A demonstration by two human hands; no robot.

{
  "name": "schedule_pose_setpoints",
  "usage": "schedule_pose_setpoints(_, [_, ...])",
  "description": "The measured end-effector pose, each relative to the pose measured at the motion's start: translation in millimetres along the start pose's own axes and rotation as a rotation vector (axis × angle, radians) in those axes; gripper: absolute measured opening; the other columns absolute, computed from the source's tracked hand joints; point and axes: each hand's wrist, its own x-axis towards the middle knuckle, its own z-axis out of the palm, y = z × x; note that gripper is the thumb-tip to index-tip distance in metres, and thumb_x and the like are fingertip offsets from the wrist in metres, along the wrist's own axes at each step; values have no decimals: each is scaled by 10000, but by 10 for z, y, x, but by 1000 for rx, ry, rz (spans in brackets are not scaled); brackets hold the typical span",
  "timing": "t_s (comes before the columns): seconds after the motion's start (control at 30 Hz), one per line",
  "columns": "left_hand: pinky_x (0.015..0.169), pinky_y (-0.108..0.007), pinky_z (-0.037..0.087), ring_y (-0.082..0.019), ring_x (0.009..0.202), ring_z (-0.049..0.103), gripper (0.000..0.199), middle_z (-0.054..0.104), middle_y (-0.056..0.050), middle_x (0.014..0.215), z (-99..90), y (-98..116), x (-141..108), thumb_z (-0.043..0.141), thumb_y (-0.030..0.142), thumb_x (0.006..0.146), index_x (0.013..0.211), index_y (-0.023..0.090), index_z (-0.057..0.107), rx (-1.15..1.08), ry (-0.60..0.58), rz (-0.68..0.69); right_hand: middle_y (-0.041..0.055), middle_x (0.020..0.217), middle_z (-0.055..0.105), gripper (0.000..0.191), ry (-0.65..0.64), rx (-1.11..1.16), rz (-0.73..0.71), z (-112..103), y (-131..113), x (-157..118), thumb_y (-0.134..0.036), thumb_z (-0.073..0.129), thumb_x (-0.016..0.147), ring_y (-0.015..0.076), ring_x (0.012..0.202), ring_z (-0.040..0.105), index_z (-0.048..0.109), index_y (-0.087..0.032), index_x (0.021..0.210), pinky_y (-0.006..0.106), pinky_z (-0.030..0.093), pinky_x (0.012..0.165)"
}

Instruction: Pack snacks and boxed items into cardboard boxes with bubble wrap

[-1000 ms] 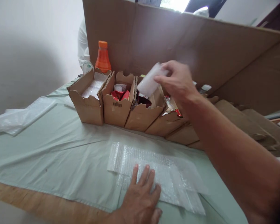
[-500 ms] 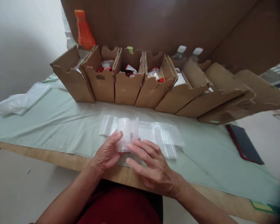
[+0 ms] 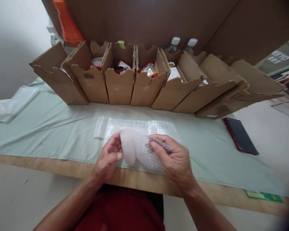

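Note:
A curled piece of bubble wrap is held between my two hands above the front of the table. My left hand is closed on its left end, thumb in front. With thumb and fingers, my right hand pinches the right edge, where the plastic is bunched. Whether anything is rolled inside the wrap I cannot tell. Behind it, flat on the cloth, lies a bubble wrap bag, partly covered by the held piece.
Several cardboard bins with small packets stand in a row at the back. An orange bottle rises behind them. A dark phone-like slab lies at right, clear plastic at left. The table's wooden edge runs in front.
The bubble wrap in my hands has been spread wider. My right hand has moved right and now pinches its edge, where before its fingers rested on the wrap. The view has shifted slightly.

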Motion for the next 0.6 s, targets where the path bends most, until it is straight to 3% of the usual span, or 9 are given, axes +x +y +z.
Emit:
schedule_pose_setpoints(0.13, [1162, -419, 398, -303, 1415, 502, 728, 603, -74, 1472, -211, 291, 50, 773, 419, 795, 1475, 301, 542, 247, 48, 311, 2, 922, 793, 138, -115, -153, -215, -139, -206, 142, -268, 660, 968, 165, 780, 747, 774, -243, 1041, 291, 625, 746])
schedule_pose_setpoints(0.2, [1233, -454, 305, -325, 1479, 426, 792, 563, -69, 1526, -168, 499, 98, 849, 350, 739, 1473, 303, 557, 490, 13, 468, 1, 1001, 803, 152, -211, -222, -363, -129, -321, 236, -221, 652, 974, 166, 865, 760, 772, -247, 1064, 282, 620, 808])
schedule_pose_setpoints(0.27, [1243, -471, 279, -343, 1442, 469, 723, 628, -69, 1453, -49, 693, 169, 879, 278, 698, 1383, 280, 649, 721, -78, 512, 0, 1041, 804, 160, -257, -273, -467, -91, -437, 336, -209, 647, 983, 158, 890, 760, 769, -244, 1080, 269, 610, 827])
schedule_pose_setpoints(0.33, [1157, -451, 382, -319, 1254, 618, 456, 737, -60, 1243, 52, 826, 255, 823, 274, 753, 1203, 253, 751, 885, -212, 436, -15, 1015, 805, 147, -230, -301, -504, -82, -542, 436, -228, 646, 994, 139, 840, 752, 770, -251, 1072, 251, 603, 786])
schedule_pose_setpoints(0.43, [818, -328, 513, -214, 865, 682, 167, 759, -21, 946, -2, 891, 353, 678, 300, 852, 965, 223, 773, 1038, -349, 198, -45, 910, 791, 93, -41, -271, -513, -202, -629, 579, -235, 691, 970, 117, 740, 718, 773, -256, 1007, 228, 573, 672])
schedule_pose_setpoints(0.5, [660, -274, 475, -173, 735, 633, 151, 725, -6, 842, -177, 898, 373, 656, 326, 851, 883, 209, 746, 1088, -339, 47, -46, 870, 774, 76, 130, -259, -487, -355, -611, 663, -219, 723, 940, 130, 732, 699, 776, -265, 970, 247, 555, 652])
schedule_pose_setpoints(0.6, [649, -267, 492, -166, 728, 632, 194, 718, -13, 826, -480, 968, 393, 687, 394, 831, 867, 208, 731, 1004, -248, -33, -25, 868, 758, 99, 279, -277, -393, -559, -463, 770, -227, 720, 936, 157, 758, 673, 780, -300, 962, 289, 538, 673])
